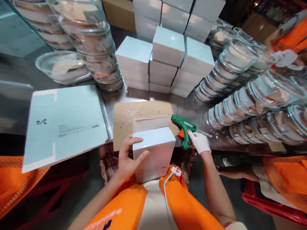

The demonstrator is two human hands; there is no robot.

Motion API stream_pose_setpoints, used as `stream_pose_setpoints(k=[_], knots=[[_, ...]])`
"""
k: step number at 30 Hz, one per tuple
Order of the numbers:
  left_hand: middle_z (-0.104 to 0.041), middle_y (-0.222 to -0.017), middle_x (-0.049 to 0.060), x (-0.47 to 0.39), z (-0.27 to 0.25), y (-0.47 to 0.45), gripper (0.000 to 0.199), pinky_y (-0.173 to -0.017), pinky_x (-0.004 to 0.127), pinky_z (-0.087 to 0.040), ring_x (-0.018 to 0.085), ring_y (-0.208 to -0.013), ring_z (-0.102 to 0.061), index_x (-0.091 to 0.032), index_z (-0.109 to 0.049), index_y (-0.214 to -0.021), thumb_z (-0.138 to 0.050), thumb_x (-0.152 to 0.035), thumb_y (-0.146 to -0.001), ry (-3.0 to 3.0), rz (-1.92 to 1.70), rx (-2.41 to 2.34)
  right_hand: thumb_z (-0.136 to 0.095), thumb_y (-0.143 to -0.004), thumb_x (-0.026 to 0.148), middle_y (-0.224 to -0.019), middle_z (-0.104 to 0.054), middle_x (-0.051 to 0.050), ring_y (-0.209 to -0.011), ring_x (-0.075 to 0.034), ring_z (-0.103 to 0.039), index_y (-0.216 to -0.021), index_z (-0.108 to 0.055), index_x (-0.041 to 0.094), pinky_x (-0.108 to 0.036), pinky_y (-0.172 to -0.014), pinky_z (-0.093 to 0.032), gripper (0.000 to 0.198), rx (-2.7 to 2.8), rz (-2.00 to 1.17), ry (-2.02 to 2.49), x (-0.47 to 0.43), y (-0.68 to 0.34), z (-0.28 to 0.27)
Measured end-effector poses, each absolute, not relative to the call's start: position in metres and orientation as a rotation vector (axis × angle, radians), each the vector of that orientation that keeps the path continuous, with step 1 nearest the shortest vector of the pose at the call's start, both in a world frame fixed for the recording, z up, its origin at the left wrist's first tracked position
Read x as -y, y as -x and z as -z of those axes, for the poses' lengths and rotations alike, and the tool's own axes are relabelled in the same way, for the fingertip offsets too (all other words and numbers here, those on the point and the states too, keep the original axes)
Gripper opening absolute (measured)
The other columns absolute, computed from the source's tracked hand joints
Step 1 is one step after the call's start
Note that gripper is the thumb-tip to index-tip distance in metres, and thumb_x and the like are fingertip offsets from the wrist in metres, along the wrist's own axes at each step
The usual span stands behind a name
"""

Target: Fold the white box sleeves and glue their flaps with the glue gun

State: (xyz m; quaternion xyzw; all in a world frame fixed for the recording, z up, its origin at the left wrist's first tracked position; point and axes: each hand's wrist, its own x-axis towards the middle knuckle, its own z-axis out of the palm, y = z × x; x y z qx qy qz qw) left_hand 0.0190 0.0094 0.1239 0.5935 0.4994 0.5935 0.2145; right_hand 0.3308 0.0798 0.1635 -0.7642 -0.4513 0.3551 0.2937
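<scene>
My bare left hand (131, 157) grips a white cardboard box (154, 156) by its left side, thumb on the near face and fingers over the top edge. A raised flap (153, 124) stands open at the box's far side. In my gloved right hand (199, 141) is a green glue gun (183, 127) with an orange trigger. Its nozzle points left, close to the right end of the flap; whether it touches I cannot tell. A clear glue stick (203, 132) sticks out of the gun's rear. Beneath the flap's far side lies a glue-spotted brown board (122, 119).
Flat white printed cartons (72, 121) lie stacked at left. Clear lidded containers rise in tall stacks (96, 48) behind them and in leaning stacks (259, 95) at right. Closed white boxes (168, 48) stand at the back. People in orange vests (290, 182) are on both sides.
</scene>
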Motion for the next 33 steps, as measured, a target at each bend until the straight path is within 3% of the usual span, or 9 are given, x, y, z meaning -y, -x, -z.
stream_pose_setpoints(k=[5, 9, 14, 16, 18, 22, 24, 28, 33], knots=[[-0.07, -0.12, 0.006, -0.012, -0.126, -0.025, 0.031, -0.097, 0.036, -0.056, 0.025, -0.114, -0.069, -0.025, -0.071, -0.111, -0.081, -0.045, -0.091, -1.686, -1.588, -1.188, -0.087, -0.074, 0.059, -0.102, -0.08, -0.007, -0.094, -0.024, -0.073, -0.111, -0.079, 0.022, -0.036, -0.086, -0.06, 0.053, 1.228, -1.134, 1.522, -0.07, -0.288, -0.189], [-0.059, -0.149, 0.015, -0.017, -0.124, -0.033, 0.034, -0.112, 0.05, -0.051, 0.037, -0.143, -0.057, -0.022, -0.069, -0.107, -0.079, -0.049, -0.091, -1.653, -1.597, -1.136, -0.093, -0.069, 0.059, -0.105, -0.079, -0.005, -0.097, -0.023, -0.073, -0.11, -0.077, 0.022, -0.039, -0.093, -0.06, 0.057, 1.162, -1.439, 1.256, -0.072, -0.26, -0.182], [-0.067, -0.119, 0.005, -0.026, -0.11, -0.029, 0.063, -0.104, 0.047, -0.058, 0.026, -0.119, -0.072, -0.038, -0.046, -0.138, -0.085, -0.041, -0.088, -1.401, -1.778, -0.852, -0.066, -0.076, 0.093, -0.133, -0.073, -0.014, -0.125, -0.03, -0.068, -0.112, -0.08, 0.021, -0.048, -0.111, -0.053, 0.081, 1.742, -1.4, 0.877, -0.067, -0.289, -0.181], [-0.064, -0.115, 0.004, -0.028, -0.105, -0.025, 0.046, -0.103, 0.046, -0.058, 0.024, -0.116, -0.07, -0.034, -0.057, -0.124, -0.084, -0.041, -0.088, -1.443, -1.728, -0.861, -0.066, -0.077, 0.091, -0.147, -0.066, -0.016, -0.137, -0.032, -0.062, -0.127, -0.076, 0.024, -0.051, -0.118, -0.047, 0.084, 1.967, -1.293, 0.746, -0.064, -0.294, -0.188], [-0.062, -0.114, 0.006, -0.026, -0.105, -0.022, 0.025, -0.105, 0.048, -0.057, 0.025, -0.117, -0.067, -0.026, -0.066, -0.102, -0.081, -0.042, -0.09, -1.497, -1.649, -0.915, -0.074, -0.09, 0.07, -0.152, -0.062, -0.016, -0.14, -0.029, -0.061, -0.132, -0.073, 0.026, -0.05, -0.119, -0.048, 0.061, 2.101, -1.119, 0.749, -0.061, -0.289, -0.193], [-0.061, -0.113, 0.006, -0.021, -0.114, -0.019, 0.022, -0.099, 0.044, -0.057, 0.026, -0.117, -0.067, -0.024, -0.068, -0.09, -0.08, -0.042, -0.092, -1.502, -1.592, -0.947, -0.065, -0.104, 0.034, -0.145, -0.067, -0.013, -0.133, -0.022, -0.065, -0.121, -0.074, 0.026, -0.043, -0.114, -0.054, 0.021, 2.181, -0.983, 0.728, -0.057, -0.273, -0.193], [-0.062, -0.113, 0.006, -0.02, -0.123, -0.014, 0.02, -0.099, 0.042, -0.057, 0.025, -0.116, -0.067, -0.023, -0.068, -0.089, -0.081, -0.039, -0.09, -1.533, -1.616, -0.996, -0.069, -0.102, 0.043, -0.148, -0.063, -0.013, -0.136, -0.023, -0.063, -0.121, -0.073, 0.027, -0.044, -0.115, -0.053, 0.025, 2.114, -0.989, 0.795, -0.054, -0.271, -0.185], [-0.064, -0.112, 0.001, -0.029, -0.14, 0.004, 0.034, -0.107, 0.046, -0.053, 0.023, -0.113, -0.068, -0.026, -0.061, -0.096, -0.087, -0.042, -0.08, -1.289, -2.053, -1.248, -0.077, -0.073, 0.086, -0.141, -0.062, -0.016, -0.126, -0.029, -0.066, -0.132, -0.065, 0.025, -0.045, -0.105, -0.059, 0.086, 1.595, -0.804, 1.222, -0.033, -0.269, -0.171], [-0.063, -0.109, -0.007, -0.037, -0.144, 0.0, 0.023, -0.127, 0.045, -0.038, 0.02, -0.13, -0.058, -0.039, -0.06, -0.106, -0.066, -0.057, -0.093, -0.883, -2.27, -1.384, -0.064, -0.079, 0.091, -0.096, -0.077, -0.01, -0.087, -0.027, -0.074, -0.104, -0.079, 0.021, -0.043, -0.086, -0.065, 0.076, 1.525, -1.074, 1.361, -0.002, -0.251, -0.18]])
